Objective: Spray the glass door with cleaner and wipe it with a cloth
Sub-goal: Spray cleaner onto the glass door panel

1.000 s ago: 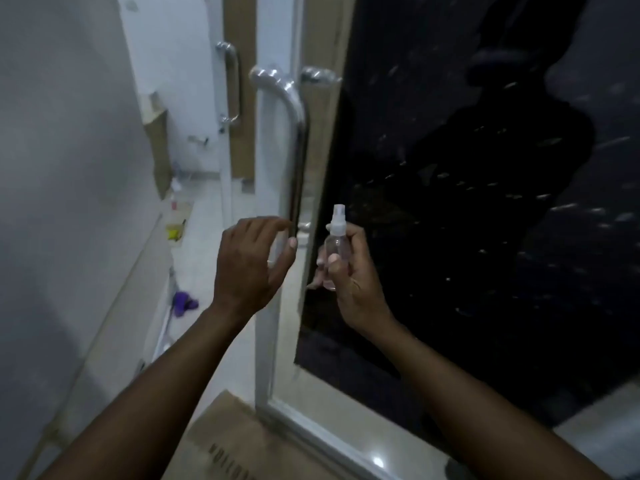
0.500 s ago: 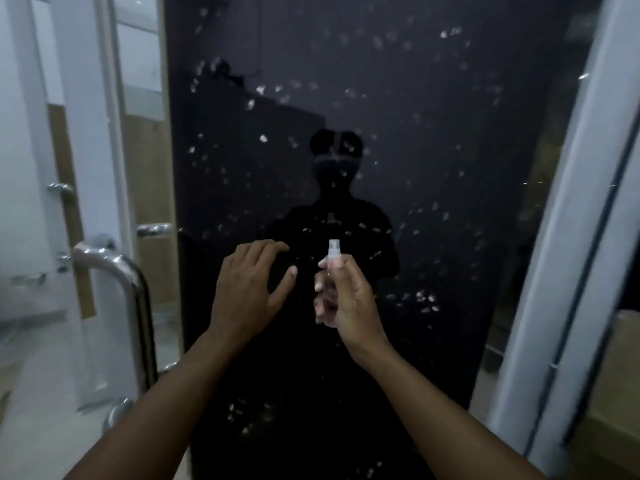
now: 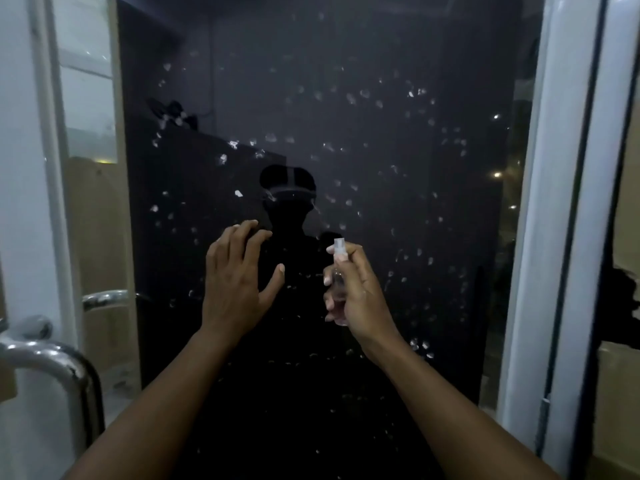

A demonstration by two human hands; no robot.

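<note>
dark glass door (image 3: 398, 202) fills my view, speckled all over with pale smudges, white frame (image 3: 554, 237) at right, steel handle (image 3: 52, 358) low left. my right hand (image 3: 360, 299) is wrapped around the small clear spray bottle (image 3: 338, 265), forefinger on its cap, nozzle facing the pane. my left hand (image 3: 235, 282) hovers spread and empty. i judge it's the spraying step; next, press. no cloth in sight.

Glass door (image 3: 381, 168) glossy, smudged; spray bottle (image 3: 338, 268) clear plastic; handle (image 3: 65, 362) polished metal.
</note>
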